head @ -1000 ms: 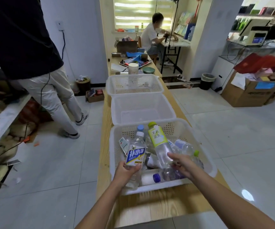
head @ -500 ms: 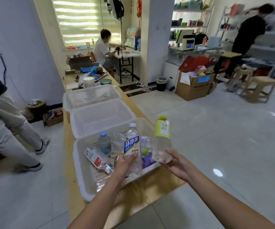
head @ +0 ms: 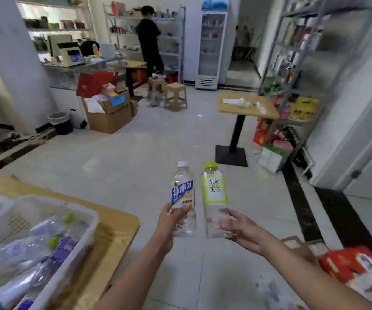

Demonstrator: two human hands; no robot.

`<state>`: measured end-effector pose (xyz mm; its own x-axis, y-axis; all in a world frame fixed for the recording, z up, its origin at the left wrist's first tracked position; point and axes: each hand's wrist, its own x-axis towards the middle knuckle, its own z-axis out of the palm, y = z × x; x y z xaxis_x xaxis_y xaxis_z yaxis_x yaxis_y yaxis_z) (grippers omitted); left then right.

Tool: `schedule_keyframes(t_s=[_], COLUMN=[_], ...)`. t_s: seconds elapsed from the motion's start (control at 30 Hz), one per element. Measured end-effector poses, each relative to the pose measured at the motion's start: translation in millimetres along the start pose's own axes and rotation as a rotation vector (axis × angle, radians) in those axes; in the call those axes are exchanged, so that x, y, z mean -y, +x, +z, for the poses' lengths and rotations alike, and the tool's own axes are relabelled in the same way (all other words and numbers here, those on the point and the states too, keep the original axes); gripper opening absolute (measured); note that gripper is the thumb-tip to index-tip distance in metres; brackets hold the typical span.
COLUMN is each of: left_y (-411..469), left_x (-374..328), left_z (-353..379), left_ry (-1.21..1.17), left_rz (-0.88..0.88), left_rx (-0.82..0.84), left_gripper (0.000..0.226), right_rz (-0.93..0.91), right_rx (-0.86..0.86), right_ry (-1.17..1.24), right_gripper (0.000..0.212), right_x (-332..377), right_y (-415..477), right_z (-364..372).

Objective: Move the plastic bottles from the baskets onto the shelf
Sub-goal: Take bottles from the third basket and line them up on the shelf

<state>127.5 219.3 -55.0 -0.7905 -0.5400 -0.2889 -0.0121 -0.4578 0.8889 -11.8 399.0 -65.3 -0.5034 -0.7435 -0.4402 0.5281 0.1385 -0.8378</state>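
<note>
My left hand (head: pixel 171 222) grips a clear bottle with a blue label and white cap (head: pixel 183 198), held upright over the floor. Beside it, my right hand (head: pixel 244 231) holds a clear bottle with a yellow-green label and green cap (head: pixel 214 198), also upright. The white basket (head: pixel 84 222) with several more plastic bottles (head: pixel 46 245) sits on the wooden table (head: pixel 115 233) at the lower left. Metal shelves (head: pixel 297 70) with packaged goods stand at the right.
A small wooden table on a black pedestal (head: pixel 246 106) stands ahead right. Cardboard boxes (head: pixel 111 113), a bin (head: pixel 59 121) and stools (head: pixel 176 95) lie ahead left. A person in black (head: pixel 148 39) stands at far shelves beside a glass-door fridge (head: pixel 212 48). Red packages (head: pixel 350 265) sit lower right.
Both hands lifted their bottles out of the basket and carried them clear of it. The view has swung to the right, so the basket is now at the lower left.
</note>
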Motion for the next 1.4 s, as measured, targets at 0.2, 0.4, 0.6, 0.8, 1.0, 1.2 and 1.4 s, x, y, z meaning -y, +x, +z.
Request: schedule_keyframes(t_s=[0.2,0.4,0.6,0.8,1.0,1.2,1.4], left_y=[18,5,-56,-162,-288,-423,-551], left_x=[31,59,107,154,192,226,255], left_z=[82,132,169,202,216,212,189], left_ry=[0.128,0.284,0.379,0.488,0.558,0.585,0.524], left_rz=[-0.104,-0.204,-0.318,-0.467,-0.58,-0.626,-0.686], left_rx=[0.256,0.609,0.963,1.32,1.578,1.769,1.911], left_gripper=[0.043,0.043,0.032,0.052,0.065,0.059,0.061], right_rz=[-0.188,-0.355,-0.443,-0.567,-0.764,-0.893,-0.905], right_rx=[-0.33,-0.686,-1.013,-1.295,-1.497,-1.691,-1.85], right_ry=[0.276,0.427,0.558,0.665,0.791,0.889,0.9], right_gripper=[0.054,0.059,0.055,0.04,0.042,0.053,0.05], right_x=[-35,-82,-150,-225,-288,-352,-419], right_y=[-81,-170,-257,-362,-461,-555,-641], right_z=[-68,-70,-24,42,112,183,241])
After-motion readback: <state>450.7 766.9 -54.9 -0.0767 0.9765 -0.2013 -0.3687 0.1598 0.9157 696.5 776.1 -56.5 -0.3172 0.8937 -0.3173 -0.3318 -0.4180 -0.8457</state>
